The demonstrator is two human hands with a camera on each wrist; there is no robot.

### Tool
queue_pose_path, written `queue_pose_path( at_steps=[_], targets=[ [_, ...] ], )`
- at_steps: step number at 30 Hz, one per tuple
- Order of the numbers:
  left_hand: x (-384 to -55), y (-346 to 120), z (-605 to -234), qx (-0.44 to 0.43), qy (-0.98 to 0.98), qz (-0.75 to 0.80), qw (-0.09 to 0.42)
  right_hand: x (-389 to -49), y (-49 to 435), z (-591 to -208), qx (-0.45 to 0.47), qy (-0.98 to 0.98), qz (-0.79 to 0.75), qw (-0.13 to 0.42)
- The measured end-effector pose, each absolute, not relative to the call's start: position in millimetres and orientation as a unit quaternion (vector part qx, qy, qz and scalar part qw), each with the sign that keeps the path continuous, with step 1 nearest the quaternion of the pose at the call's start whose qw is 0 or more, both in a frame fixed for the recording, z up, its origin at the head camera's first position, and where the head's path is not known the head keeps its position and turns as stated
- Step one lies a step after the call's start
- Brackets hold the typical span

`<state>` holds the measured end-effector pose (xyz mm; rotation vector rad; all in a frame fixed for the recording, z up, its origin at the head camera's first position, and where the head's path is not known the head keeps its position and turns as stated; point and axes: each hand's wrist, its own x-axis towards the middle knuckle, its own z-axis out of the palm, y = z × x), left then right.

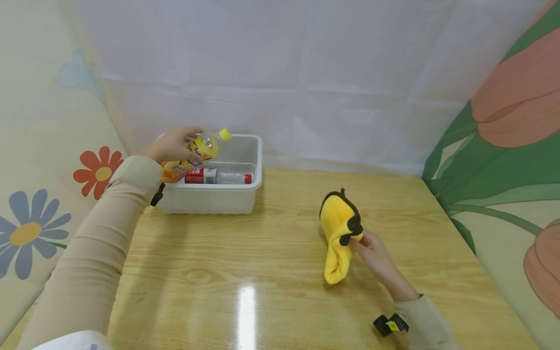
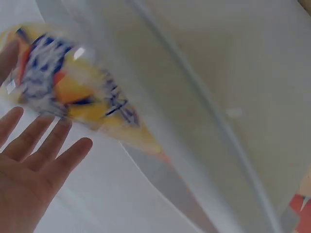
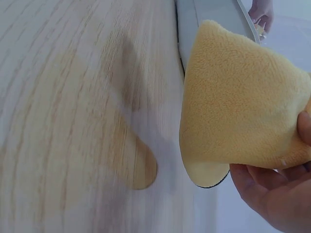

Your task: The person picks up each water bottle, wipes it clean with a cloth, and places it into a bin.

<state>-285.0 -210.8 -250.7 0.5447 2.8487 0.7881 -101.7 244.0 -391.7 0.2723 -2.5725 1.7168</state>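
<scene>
At the upper left, my left hand [image 1: 174,144] is over a white plastic bin [image 1: 210,200], beside a clear drink bottle with a yellow label and yellow cap [image 1: 209,146]. The bottle tilts in the bin with its cap up. In the left wrist view, the fingers are straight and spread, their tips close to the blurred bottle [image 2: 73,87]; contact is unclear. A red-capped bottle with a red label [image 1: 232,178] lies in the bin. My right hand [image 1: 375,257] pinches a folded yellow cloth with dark edging [image 1: 336,214], held above the table.
The wooden table [image 1: 288,301] runs up to a white sheet [image 1: 280,73] at the back. Flower-patterned panels stand on the left [image 1: 39,121] and right [image 1: 507,194]. The bin stands near the back left corner.
</scene>
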Motion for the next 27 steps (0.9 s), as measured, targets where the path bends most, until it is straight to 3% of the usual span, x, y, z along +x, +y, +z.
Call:
queue_pose_path(
  at_steps=[8,17,27],
  targets=[
    [-278.2,-216.1,-256.4,0.151,0.918,0.362,0.061,-101.1,246.4,-390.6,0.087,-0.829,0.553,0.019],
    [-265.2,-212.9,-258.8,0.155,0.895,0.417,0.018,-100.2,252.2,-385.7,0.084,-0.85,0.521,0.007],
    [-246.2,-198.2,-262.6,0.183,0.888,0.417,-0.059,-95.2,286.8,-367.4,0.216,-0.912,0.346,0.054]
  ],
)
